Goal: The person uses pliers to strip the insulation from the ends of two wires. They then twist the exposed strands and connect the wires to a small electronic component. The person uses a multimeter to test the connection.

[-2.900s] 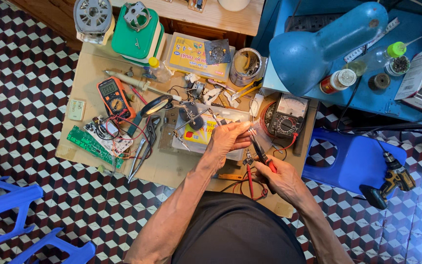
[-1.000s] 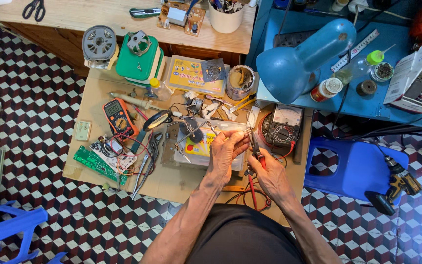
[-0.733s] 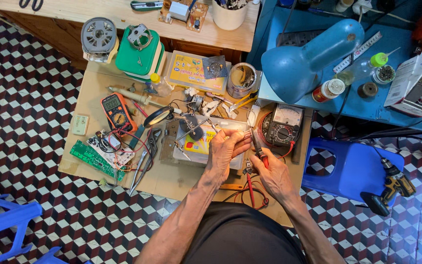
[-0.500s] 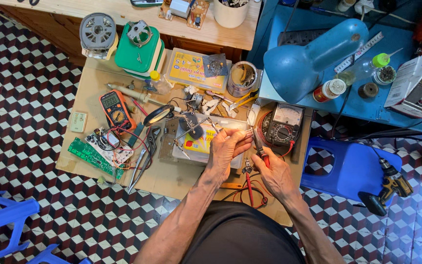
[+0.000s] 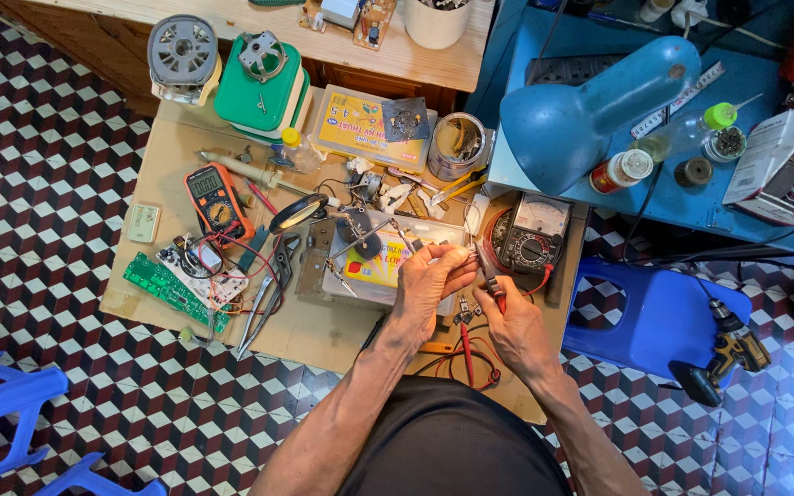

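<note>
My left hand (image 5: 427,280) pinches a small electronic part above a clear plastic box (image 5: 374,266) on the low cardboard-topped table (image 5: 163,174). My right hand (image 5: 510,317) grips red-handled pliers (image 5: 491,274), their jaws pointing up at the part beside my left fingers. A small component (image 5: 463,310) lies just below both hands. A helping-hand stand with a magnifier (image 5: 298,213) stands left of the box. Red and black leads (image 5: 467,354) trail under my wrists.
An orange multimeter (image 5: 216,199), green circuit boards (image 5: 169,287), scissors (image 5: 264,296) and an analogue meter (image 5: 533,234) crowd the table. A blue desk lamp (image 5: 581,112) sits on a blue bench, a blue stool (image 5: 659,317) and a cordless drill (image 5: 723,354) to the right. Checkered floor surrounds.
The hands stay almost still, close together over the box. The view has shifted slightly; the pliers have moved a little nearer to my left fingers.
</note>
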